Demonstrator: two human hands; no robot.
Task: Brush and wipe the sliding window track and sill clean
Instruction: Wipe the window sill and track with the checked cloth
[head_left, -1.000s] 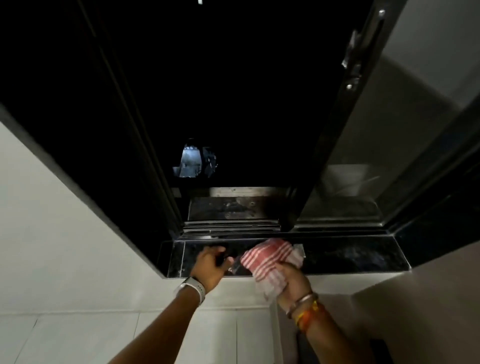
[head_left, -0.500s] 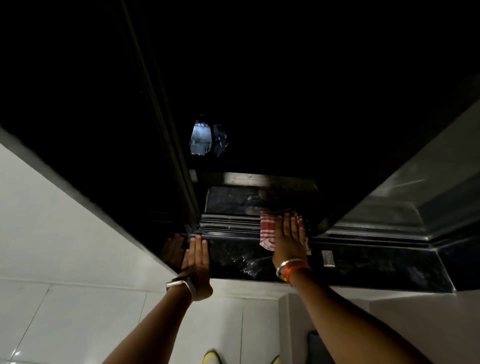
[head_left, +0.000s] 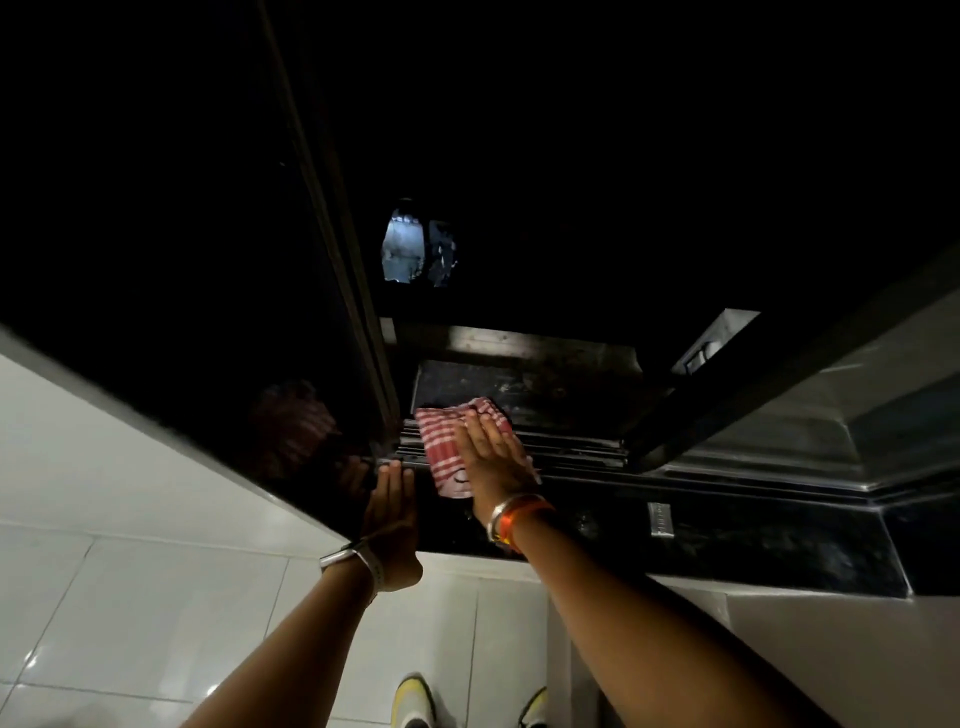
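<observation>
While the wiping is plainly under way, I judge the job only partly done; starting at the left, my left hand (head_left: 390, 506) lies flat and open on the dark sill (head_left: 779, 545), fingers together and reaching to the near edge of the track, holding nothing and seemingly just bracing me; beside it the red-and-white checked cloth (head_left: 441, 441) is spread across the metal rails of the sliding window track (head_left: 571, 449), near its left end where the frame (head_left: 363, 338) comes down; my right hand (head_left: 493, 457) presses on the cloth with the palm flat and the fingers spread, so it pins the cloth rather than pinches it; farther right the rails run bare to the sash (head_left: 727, 395), and that stretch looks yet to be wiped, as does the speckled sill beyond; a small silvery object (head_left: 660, 519) lies on the sill there, which may be a brush, but it is too dim to tell; whether brushing is finished I cannot say.
</observation>
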